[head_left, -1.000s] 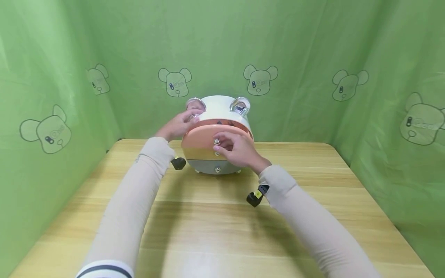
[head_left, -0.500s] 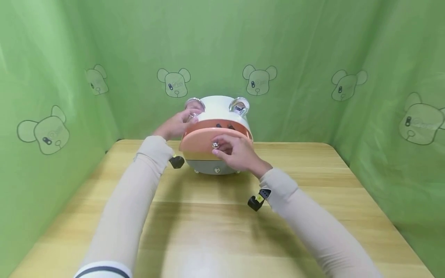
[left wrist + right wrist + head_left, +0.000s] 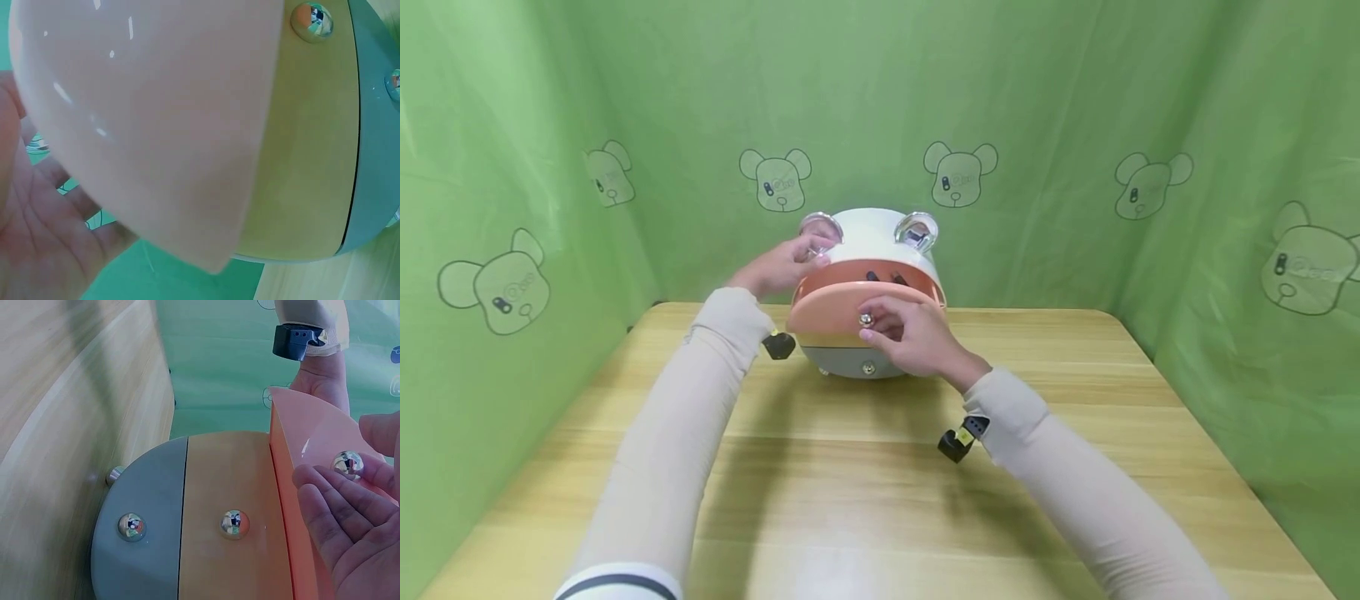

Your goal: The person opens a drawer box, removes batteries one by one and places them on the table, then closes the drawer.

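Note:
A small rounded drawer box [image 3: 868, 227] in white stands on the table with two shiny ears. Its pink top drawer [image 3: 827, 310] is pulled partly out, and dark small items [image 3: 898, 278] show inside. My right hand [image 3: 917, 337] holds that drawer's silver knob [image 3: 347, 464] between thumb and fingers. On the box's upper left side, beside the left ear [image 3: 820, 225], rests my left hand [image 3: 781, 265]; its fingers are partly hidden behind the drawer front in the left wrist view. Below are a yellow drawer [image 3: 228, 487] and a grey drawer [image 3: 147, 487], both pushed in.
The box is near the far edge of a wooden table [image 3: 850, 467]. Green curtains [image 3: 865, 100] printed with bear heads hang behind and at both sides. A black wrist camera [image 3: 956, 445] hangs under the right wrist, another black camera [image 3: 779, 346] by the left.
The pink drawer has come further out toward me with my right hand on its knob, widening the gap above it. My left hand stays at the box's side.

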